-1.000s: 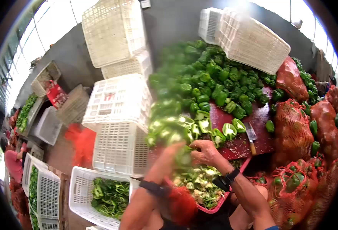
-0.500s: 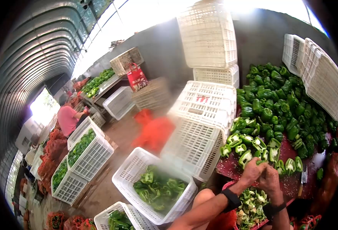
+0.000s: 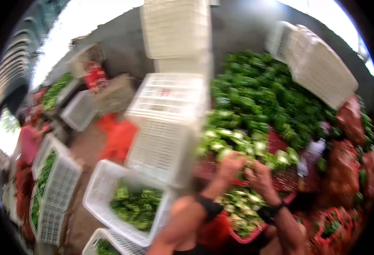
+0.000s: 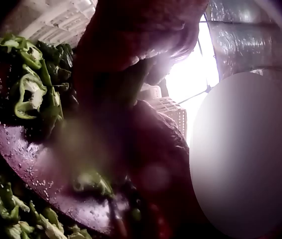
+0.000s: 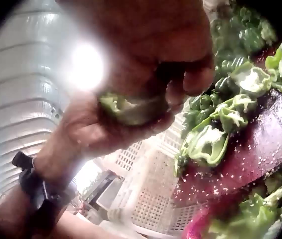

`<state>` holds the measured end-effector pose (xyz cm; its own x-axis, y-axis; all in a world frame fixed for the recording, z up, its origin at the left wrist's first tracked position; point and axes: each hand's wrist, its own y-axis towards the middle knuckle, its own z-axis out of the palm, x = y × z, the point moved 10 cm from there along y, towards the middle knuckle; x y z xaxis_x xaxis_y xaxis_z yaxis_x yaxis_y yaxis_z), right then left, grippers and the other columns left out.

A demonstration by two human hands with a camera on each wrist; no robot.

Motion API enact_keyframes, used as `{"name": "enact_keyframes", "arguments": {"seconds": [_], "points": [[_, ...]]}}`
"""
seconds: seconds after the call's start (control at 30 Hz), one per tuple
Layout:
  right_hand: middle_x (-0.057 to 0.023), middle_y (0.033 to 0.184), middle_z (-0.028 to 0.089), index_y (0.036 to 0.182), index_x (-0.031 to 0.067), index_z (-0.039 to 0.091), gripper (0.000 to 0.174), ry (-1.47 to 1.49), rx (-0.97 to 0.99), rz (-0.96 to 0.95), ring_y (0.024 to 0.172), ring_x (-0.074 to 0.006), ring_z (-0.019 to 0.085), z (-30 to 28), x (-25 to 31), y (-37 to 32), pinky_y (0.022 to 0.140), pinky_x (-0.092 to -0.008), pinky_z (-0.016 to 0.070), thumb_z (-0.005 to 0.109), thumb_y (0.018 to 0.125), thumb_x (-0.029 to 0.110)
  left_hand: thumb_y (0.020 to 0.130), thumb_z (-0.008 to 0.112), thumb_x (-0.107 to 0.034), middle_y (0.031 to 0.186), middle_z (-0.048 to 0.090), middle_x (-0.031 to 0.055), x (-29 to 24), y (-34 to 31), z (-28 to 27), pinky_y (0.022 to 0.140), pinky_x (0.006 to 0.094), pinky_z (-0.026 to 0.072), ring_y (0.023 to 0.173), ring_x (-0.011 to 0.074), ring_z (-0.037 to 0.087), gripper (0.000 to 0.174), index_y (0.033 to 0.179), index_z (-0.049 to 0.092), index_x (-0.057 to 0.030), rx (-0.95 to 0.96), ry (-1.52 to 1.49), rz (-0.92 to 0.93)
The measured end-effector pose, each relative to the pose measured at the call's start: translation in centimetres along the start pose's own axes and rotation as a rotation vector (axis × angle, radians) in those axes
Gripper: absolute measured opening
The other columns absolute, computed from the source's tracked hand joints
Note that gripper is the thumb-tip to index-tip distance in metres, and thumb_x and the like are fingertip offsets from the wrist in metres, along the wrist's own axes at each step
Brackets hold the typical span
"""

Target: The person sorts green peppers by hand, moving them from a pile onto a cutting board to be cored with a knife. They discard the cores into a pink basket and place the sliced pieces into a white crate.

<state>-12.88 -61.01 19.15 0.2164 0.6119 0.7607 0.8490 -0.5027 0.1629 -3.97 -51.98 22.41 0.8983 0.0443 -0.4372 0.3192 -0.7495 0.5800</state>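
Note:
Both hands are close together over the near edge of the dark red board [image 3: 288, 180]. My left hand [image 3: 230, 165] grips a piece of green bell pepper [image 5: 136, 110], cut open with its pale inside showing. From the other side my right hand [image 3: 259, 175] bends its fingers [image 5: 198, 79] over the same piece, hiding part of it. Halved bell peppers [image 5: 205, 144] lie on the board just beyond the hands. Under them stands a pink tub [image 3: 245, 240] holding pale pepper cores and scraps [image 3: 243, 204].
A knife [image 3: 301, 174] lies at the board's right side. Whole green peppers [image 3: 255, 85] are heaped behind. At left stand a white crate [image 3: 94, 187] of cut peppers and stacked crates [image 3: 161, 144]. Red mesh sacks [image 3: 340, 170] stand at right. A person in pink [image 3: 28, 142] is far left.
The head view swung left, then partly back right, and is blurred now. The hands stay together over the tub and board edge, holding pepper. The knife has not moved on the board.

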Motion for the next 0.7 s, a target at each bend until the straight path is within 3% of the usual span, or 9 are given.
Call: {"name": "enact_keyframes", "arguments": {"seconds": [0.03,0.1,0.13,0.17,0.33,0.43,0.5,0.6,0.7], "points": [[-0.0088,0.070,0.055,0.093,0.0017,0.061,0.007,0.011,-0.103,-0.095,0.065,-0.0159,0.052,-1.2,1.6,-0.1,0.059,-0.0349,0.0466,0.058,0.090,0.007,0.080,0.072,-0.013,0.100,0.069,0.0154,-0.2,0.2,-1.1,0.082,0.0402,0.0554,0.093,0.0289,0.067,0.025,0.103,0.071,-0.0038,-0.032,-0.083,0.006],[-0.0101,0.074,0.056,0.091,0.0004,0.062,0.007,0.253,-0.127,0.004,0.065,-0.0179,0.054,-2.6,1.1,0.0,0.058,-0.0337,0.0464,0.062,0.085,0.005,0.084,0.068,-0.017,0.095,0.068,0.0108,2.8,-0.3,0.9,0.076,0.0336,0.0517,0.087,0.0201,0.063,0.023,0.102,0.070,-0.0015,0.039,-0.829,-0.468],[-0.0104,0.077,0.058,0.091,-0.0001,0.062,0.009,0.230,-0.123,-0.159,0.065,-0.0193,0.056,-3.6,3.0,0.3,0.058,-0.0329,0.0466,0.064,0.083,0.003,0.087,0.065,-0.018,0.093,0.068,0.0085,3.8,-1.3,1.6,0.073,0.0304,0.0499,0.084,0.0158,0.061,0.024,0.101,0.070,-0.0004,-0.050,-1.138,-0.726],[-0.0107,0.080,0.059,0.090,-0.0007,0.062,0.011,0.216,-0.111,-0.330,0.066,-0.0207,0.058,-4.1,4.9,0.2,0.058,-0.0321,0.0467,0.066,0.081,0.002,0.080,0.072,-0.012,0.096,0.070,0.0110,4.4,-1.9,2.3,0.079,0.0362,0.0532,0.090,0.0232,0.065,0.023,0.100,0.070,-0.0008,-0.108,-1.414,-0.955],[-0.0050,0.087,0.068,0.103,0.0035,0.070,0.022,0.841,-0.014,-0.037,0.069,-0.0125,0.061,-3.7,0.3,1.2,0.056,-0.0294,0.0489,0.055,0.089,0.011,0.092,0.062,-0.009,0.111,0.069,0.0120,5.0,-1.0,1.9,0.089,0.0415,0.0577,0.102,0.0236,0.067,0.025,0.114,0.065,0.0016,-0.111,-1.268,-0.640],[-0.0039,0.084,0.067,0.100,0.0043,0.071,0.023,0.200,-0.261,-0.471,0.068,-0.0140,0.061,-6.2,2.2,-0.1,0.055,-0.0321,0.0484,0.057,0.088,0.018,0.092,0.062,-0.008,0.115,0.069,0.0133,4.7,-0.7,1.1,0.089,0.0419,0.0586,0.101,0.0243,0.068,0.023,0.112,0.064,0.0012,-0.128,-1.077,-0.515],[-0.0062,0.079,0.066,0.099,-0.0007,0.069,0.029,0.451,0.042,-0.014,0.066,-0.0113,0.061,-5.9,0.4,0.3,0.055,-0.0249,0.0478,0.057,0.089,0.023,0.091,0.062,-0.006,0.116,0.069,0.0137,4.8,-0.5,0.0,0.088,0.0413,0.0594,0.100,0.0242,0.069,0.023,0.113,0.064,0.0013,-0.176,-1.002,-0.473],[-0.0047,0.077,0.067,0.097,-0.0004,0.070,0.036,0.145,0.451,0.137,0.061,-0.0119,0.059,-5.2,2.7,-0.5,0.054,-0.0277,0.0479,0.060,0.089,0.034,0.090,0.063,-0.005,0.115,0.070,0.0130,4.5,-0.3,-1.3,0.085,0.0388,0.0601,0.099,0.0225,0.070,0.023,0.113,0.064,0.0009,-0.203,-1.230,-0.607],[-0.0032,0.077,0.066,0.102,0.0000,0.069,0.043,0.286,0.262,0.028,0.063,-0.0143,0.062,-5.0,0.4,-0.2,0.058,-0.0291,0.0508,0.051,0.099,0.040,0.090,0.065,-0.005,0.112,0.070,0.0109,0.6,1.0,-2.4,0.083,0.0350,0.0599,0.096,0.0193,0.070,0.023,0.113,0.064,-0.0005,-0.092,-1.439,-0.707]]}}
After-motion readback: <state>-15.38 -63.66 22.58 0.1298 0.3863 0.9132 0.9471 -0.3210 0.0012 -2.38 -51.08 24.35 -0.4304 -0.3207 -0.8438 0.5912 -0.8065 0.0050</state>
